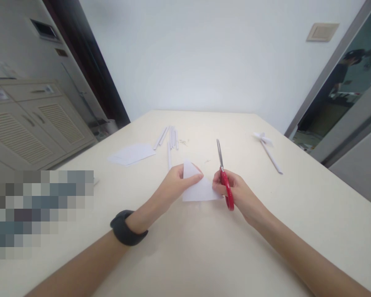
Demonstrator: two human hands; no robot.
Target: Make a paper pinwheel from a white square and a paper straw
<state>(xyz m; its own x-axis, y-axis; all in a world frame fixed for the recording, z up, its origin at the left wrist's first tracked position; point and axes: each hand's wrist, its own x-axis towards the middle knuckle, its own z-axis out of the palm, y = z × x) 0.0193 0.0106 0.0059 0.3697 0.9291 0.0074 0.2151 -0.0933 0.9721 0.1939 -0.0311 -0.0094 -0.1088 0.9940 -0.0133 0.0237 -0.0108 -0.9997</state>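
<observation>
My left hand (182, 180) pinches a white triangular piece of paper (200, 192) between thumb and fingers, above the table. In my right hand (231, 187) are red-handled scissors (225, 181), blades closed and pointing away from me. The right fingertips also touch the paper's right corner. Beyond my left hand lie several thin rolled paper sticks (172, 138), with one stick (169, 156) nearer to the hand. Loose sheets of white paper (131, 154) lie to the left of them.
A paper pinwheel on a stick (269, 153) lies at the right of the table (185, 255). Tiny scraps (183, 142) are beside the rolled sticks. A wall (216, 57) stands behind the table. Through the doorway at right a person (343, 74) is visible. A blurred-out patch covers the left edge.
</observation>
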